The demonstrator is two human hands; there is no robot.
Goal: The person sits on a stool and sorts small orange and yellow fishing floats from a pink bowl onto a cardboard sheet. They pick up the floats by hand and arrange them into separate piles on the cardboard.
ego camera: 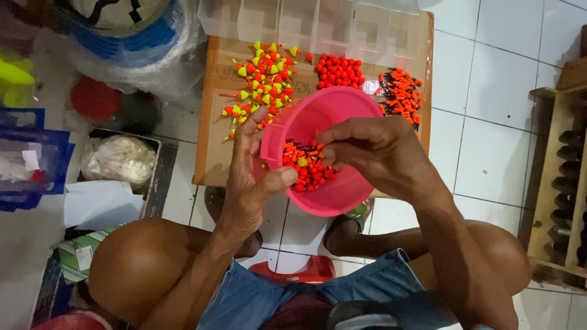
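Two hands work at the pink bowl [330, 183], which I take as my landmark. Nearest me, my knees frame it from below. My left hand [254, 177] clamps the bowl's near left rim, thumb hooked over the edge and fingers spread behind the wall, tipping the bowl up toward me. My right hand [373, 150] reaches over the right rim from above, wrist bent, fingertips pinched together on something small among the mixed floats [306, 168] heaped inside the bowl; I cannot tell exactly which piece it grips.

Beyond the bowl lies a cardboard sheet [211, 153] with three sorted groups: yellow-and-red floats [260, 82] to the far left of the bowl, round red beads [339, 70] straight past it, and orange-and-black pieces [400, 91] to the far right. I judge the sorting well under way, since the piles are sizeable, yet a fair heap remains in the bowl.

Farther still, past the cardboard, sits a clear compartment box [318, 24].
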